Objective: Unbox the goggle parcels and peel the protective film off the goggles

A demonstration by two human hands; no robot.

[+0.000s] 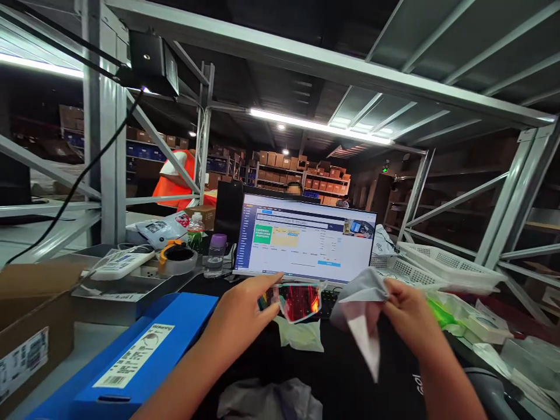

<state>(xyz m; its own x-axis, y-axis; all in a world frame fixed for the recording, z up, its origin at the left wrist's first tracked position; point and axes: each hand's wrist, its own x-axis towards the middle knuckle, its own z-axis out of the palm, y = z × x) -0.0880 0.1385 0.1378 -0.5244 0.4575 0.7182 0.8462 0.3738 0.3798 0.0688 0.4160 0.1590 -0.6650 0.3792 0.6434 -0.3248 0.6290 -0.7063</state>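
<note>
My left hand (247,306) pinches the side of a pair of sunglasses (301,301) with red mirrored lenses and a clear frame, held up in front of the monitor. In my right hand (406,312) is a grey cloth (361,294), gripped by its edge, with a pointed corner hanging down. The cloth is apart from the glasses. Below the glasses lies a pale yellow-green packet (301,334) on the black mat (350,385). A crumpled grey cloth or pouch (271,401) rests at the near edge.
A lit monitor (301,239) stands behind my hands, with a keyboard partly hidden below it. To the left are a blue box (131,356), an open cardboard box (32,338), tape rolls (177,256) and bottles (215,256). White baskets (450,265) and a scanner (490,391) sit right.
</note>
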